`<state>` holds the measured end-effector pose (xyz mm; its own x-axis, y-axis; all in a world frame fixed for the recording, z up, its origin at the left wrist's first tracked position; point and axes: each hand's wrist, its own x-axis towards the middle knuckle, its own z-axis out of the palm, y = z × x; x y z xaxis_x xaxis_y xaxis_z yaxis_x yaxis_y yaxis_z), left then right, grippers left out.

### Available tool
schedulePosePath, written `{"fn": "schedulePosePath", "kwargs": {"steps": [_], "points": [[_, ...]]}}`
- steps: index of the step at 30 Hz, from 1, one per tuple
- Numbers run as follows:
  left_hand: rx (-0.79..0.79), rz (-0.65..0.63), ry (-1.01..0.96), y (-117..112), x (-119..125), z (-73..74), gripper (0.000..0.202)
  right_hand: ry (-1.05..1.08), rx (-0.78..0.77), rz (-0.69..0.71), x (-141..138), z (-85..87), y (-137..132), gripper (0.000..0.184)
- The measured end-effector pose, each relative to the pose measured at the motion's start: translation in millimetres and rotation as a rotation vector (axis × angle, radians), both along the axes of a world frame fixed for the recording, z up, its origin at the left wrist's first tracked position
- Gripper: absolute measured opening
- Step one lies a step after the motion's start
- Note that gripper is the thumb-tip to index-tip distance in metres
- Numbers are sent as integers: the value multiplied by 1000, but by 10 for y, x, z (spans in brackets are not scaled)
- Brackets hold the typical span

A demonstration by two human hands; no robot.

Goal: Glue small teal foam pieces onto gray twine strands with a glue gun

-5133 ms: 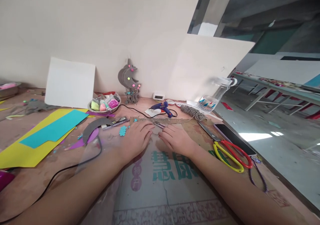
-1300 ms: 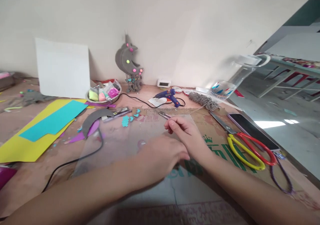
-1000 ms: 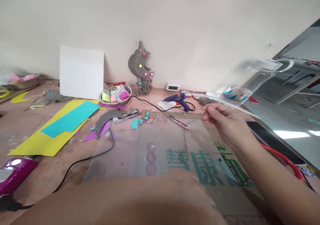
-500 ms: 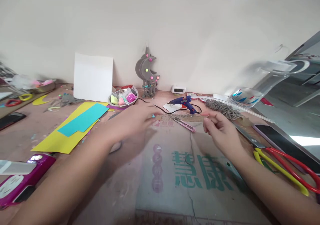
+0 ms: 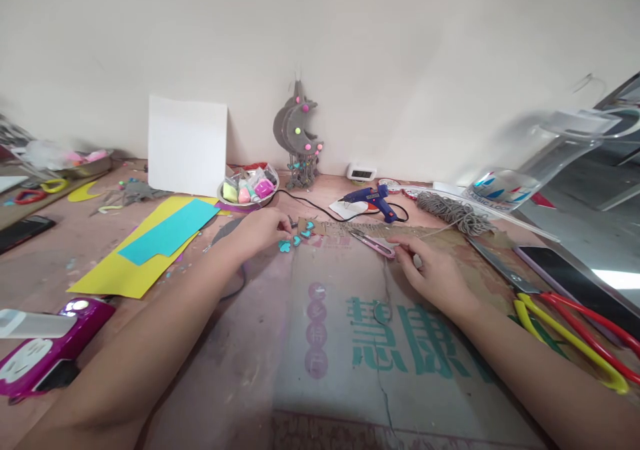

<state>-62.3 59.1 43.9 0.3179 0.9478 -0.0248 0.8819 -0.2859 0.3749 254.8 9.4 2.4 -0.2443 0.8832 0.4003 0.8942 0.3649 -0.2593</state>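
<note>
Lying beyond green characters (image 5: 400,333) on cardboard (image 5: 325,397): left hand (image 5: 260,227), right hand (image 5: 431,275).

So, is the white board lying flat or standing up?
Standing up: the white board rests on its lower edge and leans against the wall, behind the yellow sheet.

Cream wall (image 5: 400,50); brown worktop (image 5: 55,257); sunlit floor (image 5: 619,278) at rt.

L hand (image 5: 260,227) and R hand (image 5: 433,273) on cardboard (image 5: 330,383), which lies on the surface (image 5: 60,263). Cut-outs (image 5: 295,238) just right of L hand. Snips (image 5: 373,243) just behind R hand. Glue gun (image 5: 373,200) and bowl (image 5: 247,190) behind both. Paper sheets (image 5: 150,250) left of L hand. Scissors (image 5: 570,323) and phone (image 5: 575,283) right of R hand.
</note>
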Motion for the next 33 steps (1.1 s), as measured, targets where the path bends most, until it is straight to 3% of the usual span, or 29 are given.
{"fn": "schedulePosePath", "kwargs": {"steps": [4, 7, 15, 20, 25, 28, 33], "points": [[-44, 93, -33, 56, -64, 38, 21, -3, -18, 4, 2, -7, 2, 27], [-118, 87, -90, 83, -103, 81, 22, -5, -23, 11, 8, -15, 10, 27], [-392, -170, -266, -109, 179, 96, 28, -17, -33, 65, 13, -26, 18, 27], [25, -143, -117, -128, 187, 85, 27, -17, -28, 72, 7, -12, 7, 26], [58, -10, 147, -17, -83, 132, 26, -12, -39, 86, 7, -3, 11, 26], [27, -130, 227, -16, -152, 126, 27, -9, -51, 89, 12, -9, 15, 26], [54, -331, 178, -75, -74, 136, 31, -13, -53, 96, 22, -23, 17, 25]]}}
